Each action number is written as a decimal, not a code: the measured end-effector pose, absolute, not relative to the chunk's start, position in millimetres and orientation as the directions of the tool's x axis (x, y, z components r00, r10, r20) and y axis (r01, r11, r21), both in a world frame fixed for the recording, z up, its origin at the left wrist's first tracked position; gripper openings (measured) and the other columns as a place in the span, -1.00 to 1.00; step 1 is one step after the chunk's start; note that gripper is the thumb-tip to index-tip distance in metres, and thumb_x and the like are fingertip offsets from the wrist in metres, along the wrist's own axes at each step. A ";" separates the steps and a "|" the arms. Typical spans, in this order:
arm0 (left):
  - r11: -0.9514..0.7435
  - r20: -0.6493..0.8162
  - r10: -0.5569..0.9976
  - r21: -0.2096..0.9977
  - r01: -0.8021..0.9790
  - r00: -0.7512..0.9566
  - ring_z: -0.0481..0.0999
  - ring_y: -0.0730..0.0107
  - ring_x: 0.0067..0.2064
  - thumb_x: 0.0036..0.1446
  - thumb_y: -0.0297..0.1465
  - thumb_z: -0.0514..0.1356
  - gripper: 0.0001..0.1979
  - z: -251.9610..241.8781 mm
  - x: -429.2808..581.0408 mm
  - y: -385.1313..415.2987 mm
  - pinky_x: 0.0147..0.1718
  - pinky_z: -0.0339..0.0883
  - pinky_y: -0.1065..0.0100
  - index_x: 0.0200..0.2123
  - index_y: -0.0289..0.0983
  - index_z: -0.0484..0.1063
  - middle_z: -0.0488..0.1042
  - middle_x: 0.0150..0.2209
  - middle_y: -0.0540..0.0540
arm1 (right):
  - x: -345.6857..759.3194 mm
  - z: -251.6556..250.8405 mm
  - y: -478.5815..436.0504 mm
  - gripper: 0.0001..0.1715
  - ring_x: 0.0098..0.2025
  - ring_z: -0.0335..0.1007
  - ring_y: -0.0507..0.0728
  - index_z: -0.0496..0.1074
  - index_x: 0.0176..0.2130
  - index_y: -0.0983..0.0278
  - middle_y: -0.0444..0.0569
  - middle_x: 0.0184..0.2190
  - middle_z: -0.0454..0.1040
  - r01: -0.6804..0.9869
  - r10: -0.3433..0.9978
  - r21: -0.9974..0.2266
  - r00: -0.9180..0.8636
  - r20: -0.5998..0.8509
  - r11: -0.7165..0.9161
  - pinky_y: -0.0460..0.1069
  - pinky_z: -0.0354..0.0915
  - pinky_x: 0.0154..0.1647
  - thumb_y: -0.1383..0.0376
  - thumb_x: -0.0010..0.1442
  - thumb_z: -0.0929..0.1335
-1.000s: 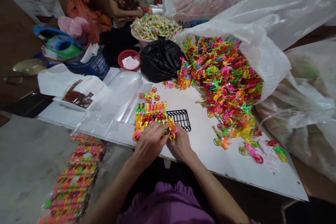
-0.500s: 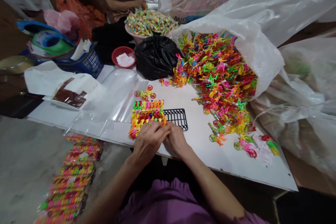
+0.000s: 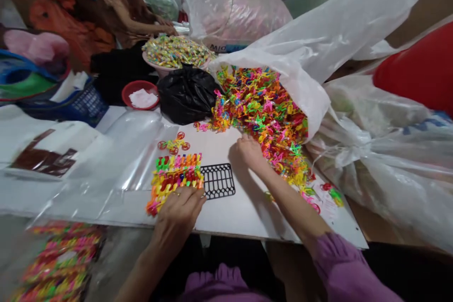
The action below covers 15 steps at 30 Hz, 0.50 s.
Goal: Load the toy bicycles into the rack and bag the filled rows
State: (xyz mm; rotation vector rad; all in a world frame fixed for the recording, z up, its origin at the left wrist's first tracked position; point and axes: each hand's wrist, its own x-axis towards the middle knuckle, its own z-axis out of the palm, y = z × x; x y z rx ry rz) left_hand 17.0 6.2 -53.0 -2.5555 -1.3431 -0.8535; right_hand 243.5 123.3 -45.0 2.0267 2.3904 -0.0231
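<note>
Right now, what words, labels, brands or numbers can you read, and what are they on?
None reads for certain.
Brown cardboard: dark letters, partly hidden, unclear.
Brown-printed white packet: print too small.
Translucent sack at right: blue marks, unreadable.
Paper slip: too blurred.

White tabletop [image 3: 226, 219]; toys [image 3: 173, 179]; black rack [image 3: 218, 180]

Dark letters [image 3: 217, 48] on the carton [image 3: 212, 43] look like "WID", but not surely; blue letters [image 3: 430, 122] on the plastic bag [image 3: 396, 155] are unreadable.
</note>
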 end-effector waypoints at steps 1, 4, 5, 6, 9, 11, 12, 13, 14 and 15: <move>-0.573 0.536 0.742 0.193 0.797 0.403 0.46 0.31 -0.26 0.14 -0.40 0.13 -0.82 -44.3 13.9 6.8 -0.23 0.31 0.29 -0.18 -0.26 0.41 0.51 -0.31 -0.07 | 245.6 -45.9 130.7 -0.69 -0.13 0.28 0.25 0.43 -0.21 0.42 0.24 -0.18 0.36 0.982 0.984 0.073 -0.174 -0.034 0.176 0.04 0.18 -0.24 0.48 0.18 0.16; -0.397 0.559 0.821 0.419 0.817 0.112 0.48 0.36 -0.21 0.16 -0.37 0.10 -0.81 -18.3 -11.7 14.4 -0.17 0.33 0.33 -0.18 -0.26 0.42 0.51 -0.26 -0.07 | 241.4 -57.6 125.5 -0.69 -0.13 0.24 0.26 0.44 -0.23 0.42 0.23 -0.22 0.35 0.918 0.930 0.146 -0.366 -0.045 0.369 0.07 0.14 -0.18 0.46 0.19 0.15; -0.308 0.542 0.840 0.495 0.813 -0.012 0.48 0.39 -0.23 0.15 -0.36 0.10 -0.81 -12.1 -24.5 17.6 -0.18 0.33 0.35 -0.20 -0.25 0.43 0.51 -0.26 -0.06 | 240.2 -62.0 116.5 -0.69 -0.14 0.23 0.24 0.43 -0.21 0.39 0.20 -0.22 0.35 0.885 0.894 0.133 -0.446 -0.033 0.446 0.05 0.13 -0.17 0.46 0.20 0.15; -0.222 0.505 0.856 0.550 0.805 -0.109 0.48 0.41 -0.26 0.15 -0.34 0.10 -0.81 -7.9 -37.7 20.1 -0.22 0.35 0.37 -0.21 -0.23 0.44 0.51 -0.27 -0.04 | 240.1 -65.9 106.2 -0.69 -0.16 0.23 0.21 0.42 -0.18 0.37 0.16 -0.24 0.35 0.855 0.862 0.111 -0.507 -0.020 0.506 0.03 0.12 -0.18 0.46 0.20 0.16; -0.068 0.382 0.900 0.597 0.799 -0.209 0.47 0.45 -0.33 0.10 -0.28 0.12 -0.80 -6.8 -68.6 22.8 -0.29 0.35 0.41 -0.25 -0.21 0.48 0.52 -0.31 0.01 | 245.3 -72.4 82.6 -0.72 -0.21 0.23 0.16 0.39 -0.15 0.31 0.08 -0.26 0.36 0.841 0.841 0.068 -0.540 0.025 0.537 -0.01 0.10 -0.18 0.44 0.20 0.18; -0.070 0.350 0.920 0.588 0.806 -0.176 0.46 0.45 -0.33 0.09 -0.28 0.12 -0.79 -10.8 -75.9 21.4 -0.29 0.34 0.42 -0.27 -0.21 0.49 0.51 -0.32 0.01 | 248.3 -73.1 83.4 -0.69 -0.18 0.22 0.16 0.37 -0.11 0.32 0.11 -0.20 0.36 0.868 0.866 0.117 -0.493 0.081 0.483 -0.01 0.09 -0.16 0.45 0.21 0.16; -0.085 0.346 0.925 0.588 0.805 -0.155 0.46 0.45 -0.32 0.09 -0.29 0.12 -0.79 -12.4 -75.7 20.1 -0.28 0.34 0.43 -0.27 -0.22 0.49 0.51 -0.31 0.00 | 248.7 -72.5 89.4 -0.67 -0.15 0.22 0.18 0.36 -0.09 0.34 0.14 -0.16 0.35 0.879 0.878 0.155 -0.468 0.100 0.451 0.00 0.09 -0.16 0.46 0.22 0.14; -0.104 0.348 0.928 0.588 0.802 -0.135 0.47 0.45 -0.31 0.10 -0.29 0.11 -0.79 -13.1 -73.7 18.6 -0.27 0.33 0.43 -0.27 -0.22 0.48 0.51 -0.31 0.00 | 248.7 -71.3 98.4 -0.67 -0.13 0.22 0.19 0.37 -0.10 0.36 0.16 -0.14 0.35 0.890 0.894 0.186 -0.438 0.096 0.416 0.01 0.09 -0.17 0.47 0.22 0.14; -0.129 0.355 0.928 0.588 0.798 -0.112 0.47 0.45 -0.30 0.11 -0.31 0.10 -0.79 -12.8 -70.4 16.7 -0.26 0.33 0.42 -0.27 -0.23 0.48 0.51 -0.31 -0.01 | 248.5 -69.5 109.4 -0.68 -0.12 0.23 0.21 0.39 -0.13 0.39 0.18 -0.15 0.36 0.902 0.914 0.208 -0.399 0.074 0.377 0.02 0.09 -0.18 0.47 0.22 0.14; -0.160 0.367 0.926 0.584 0.796 -0.084 0.47 0.44 -0.27 0.12 -0.32 0.09 -0.80 -11.8 -66.1 14.4 -0.24 0.33 0.42 -0.26 -0.24 0.47 0.50 -0.30 -0.02 | 248.7 -67.0 121.2 -0.69 -0.13 0.24 0.22 0.41 -0.17 0.41 0.19 -0.19 0.38 0.912 0.932 0.222 -0.361 0.040 0.344 0.02 0.10 -0.20 0.47 0.21 0.15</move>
